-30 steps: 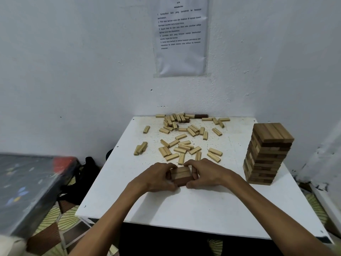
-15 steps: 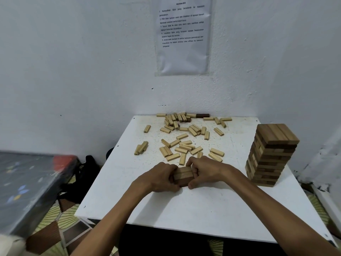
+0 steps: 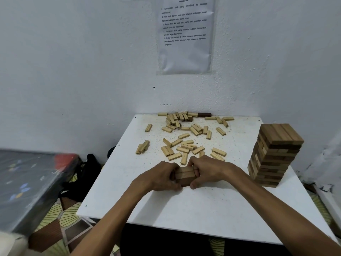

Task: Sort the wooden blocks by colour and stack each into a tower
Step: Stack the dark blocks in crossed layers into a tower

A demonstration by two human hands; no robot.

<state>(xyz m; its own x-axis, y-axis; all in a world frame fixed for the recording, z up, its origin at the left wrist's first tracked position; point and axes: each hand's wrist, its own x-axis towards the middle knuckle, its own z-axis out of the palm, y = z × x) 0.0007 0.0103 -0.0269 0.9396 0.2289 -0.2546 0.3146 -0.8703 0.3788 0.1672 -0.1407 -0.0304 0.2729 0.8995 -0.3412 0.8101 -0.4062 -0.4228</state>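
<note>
Hands: My left hand [image 3: 162,177] and right hand [image 3: 210,170] close on the small stack [image 3: 185,175] from either side. The fingers curl round its ends and the thumbs sit at its near face, so both hands grip it.
Small stack: It stands on the white worktop [image 3: 184,209] near the middle, between my hands. Brown blocks lie side by side on top with a darker face beneath. I cannot tell how many courses my fingers hide.
Step in hand: I judge this to be squaring up the base of a new tower, and much of the sorting is not yet done.
Risk at the stack: If one hand squeezes harder than the other, the top course could skew or slide off the one below. A crooked base would make every later course lean.
Loose blocks: Pale loose blocks [image 3: 184,146] lie scattered just beyond my knuckles, and the nearest almost touch my right hand.
Risk at the scatter: Fingers opened carelessly could knock these into the stack.
Tower: A tall tower [image 3: 275,154] of brown and darker courses stands well to the right, near the worktop's edge.
Risk at the tower: A wide swing of my right forearm, or a jolt to the worktop, could topple it.
Far edge: One dark block [image 3: 204,115] lies against the wall [image 3: 73,71] among pale ones. It would be easy to overlook.
Wall: A printed sheet [image 3: 185,34] hangs above.
</note>
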